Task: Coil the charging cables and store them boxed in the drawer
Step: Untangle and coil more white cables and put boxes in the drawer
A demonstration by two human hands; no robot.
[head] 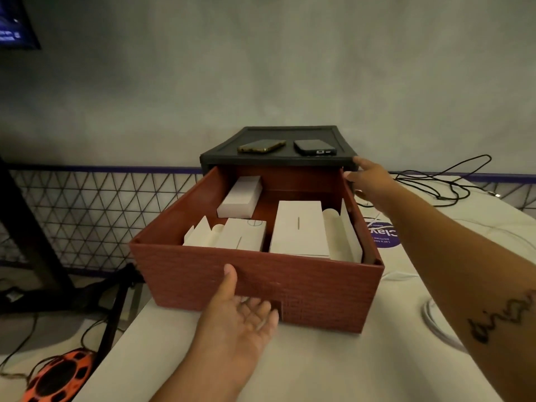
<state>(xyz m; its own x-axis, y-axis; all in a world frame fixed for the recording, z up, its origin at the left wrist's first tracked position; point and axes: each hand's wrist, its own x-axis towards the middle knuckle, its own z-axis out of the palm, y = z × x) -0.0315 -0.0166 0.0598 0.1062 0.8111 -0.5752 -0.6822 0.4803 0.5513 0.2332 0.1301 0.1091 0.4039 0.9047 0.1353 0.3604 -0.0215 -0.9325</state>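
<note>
A red-brown drawer (pixel 185 274) stands pulled far out of a black cabinet (pixel 220 158) on the white table. Inside lie several white boxes: one at the back left (pixel 240 197), one at the front left (pixel 242 236) and a larger one on the right (pixel 298 227), with open white flaps beside them. My left hand (pixel 240 311) is palm-up under the drawer's front handle notch, its thumb against the front panel. My right hand (pixel 368 178) rests with straight fingers on the cabinet's right front corner. A black cable (pixel 443 181) lies loose behind it. A white coiled cable (pixel 435 323) sits by my right forearm.
Two phones (pixel 261 146) (pixel 314 147) lie on the cabinet top. A purple round sticker (pixel 383 235) marks the table right of the drawer. An orange cable reel (pixel 58 378) sits on the floor at lower left, beside a wire mesh fence (pixel 95 210).
</note>
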